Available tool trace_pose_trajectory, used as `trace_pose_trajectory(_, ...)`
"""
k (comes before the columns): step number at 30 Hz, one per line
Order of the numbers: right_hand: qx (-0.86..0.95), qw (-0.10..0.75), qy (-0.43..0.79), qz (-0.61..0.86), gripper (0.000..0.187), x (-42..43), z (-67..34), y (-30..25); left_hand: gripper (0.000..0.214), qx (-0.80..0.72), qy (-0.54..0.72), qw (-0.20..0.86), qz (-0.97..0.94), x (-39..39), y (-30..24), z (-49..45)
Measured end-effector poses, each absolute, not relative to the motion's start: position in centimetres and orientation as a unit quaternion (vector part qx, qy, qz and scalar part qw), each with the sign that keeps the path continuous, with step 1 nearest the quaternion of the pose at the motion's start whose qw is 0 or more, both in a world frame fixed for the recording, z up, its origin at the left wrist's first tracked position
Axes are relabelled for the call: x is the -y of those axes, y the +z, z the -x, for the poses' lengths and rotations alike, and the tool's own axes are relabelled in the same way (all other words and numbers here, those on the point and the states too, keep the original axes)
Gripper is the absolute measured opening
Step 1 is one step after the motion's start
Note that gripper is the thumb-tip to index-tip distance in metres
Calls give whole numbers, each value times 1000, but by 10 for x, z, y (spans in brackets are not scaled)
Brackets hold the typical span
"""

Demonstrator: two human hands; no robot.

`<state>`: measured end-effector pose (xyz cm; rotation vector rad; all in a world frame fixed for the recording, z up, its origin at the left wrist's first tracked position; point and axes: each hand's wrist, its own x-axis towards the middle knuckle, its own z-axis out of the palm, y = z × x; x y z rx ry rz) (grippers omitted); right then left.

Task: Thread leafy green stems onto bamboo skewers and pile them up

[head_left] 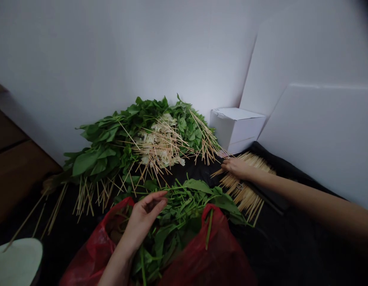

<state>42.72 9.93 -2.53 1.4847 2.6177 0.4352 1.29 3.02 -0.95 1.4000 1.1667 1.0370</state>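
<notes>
My left hand point(148, 210) is over loose leafy greens point(184, 206) that fill an open red plastic bag point(225, 246). Its thumb and forefinger are drawn together at the stems; whatever lies between the tips is too small to make out. Out to the right, my right hand point(236, 167) reaches the upper left side of a pile of thin bamboo skewers point(251, 190). Those fingers are closed, and what they grip, if anything, cannot be made out. Behind the bag lie bunches of skewered greens point(96, 157) and pale frilly skewered pieces point(164, 137), sticks toward me.
A white box point(239, 129) stands against the wall behind the skewer pile. At the lower left is a pale round container point(18, 258) with a stick leaning on its rim. Wooden drawers point(17, 174) are at left. A small ring-shaped metal thing point(239, 186) rests on the skewers.
</notes>
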Motion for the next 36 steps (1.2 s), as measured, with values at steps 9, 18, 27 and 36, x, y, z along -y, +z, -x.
trace_pose_trajectory(9, -875, 4, 130, -466, 25, -81, -395, 0, 47, -479, 430, 499, -580, -31, -11, -13)
trace_pose_trajectory(18, -914, -121, -25, -386, 30, -23, -292, 43, 45, -472, 440, 501, -576, -29, -8, -15)
trace_pose_trajectory(27, -936, 43, -236, -257, 29, 46, -252, 57, 31, -456, 439, 477, -610, -18, 3, -18)
trace_pose_trajectory(36, -972, 23, -63, -223, 4, 107, -261, 84, 44, -335, 274, 447, -783, 13, 15, -39)
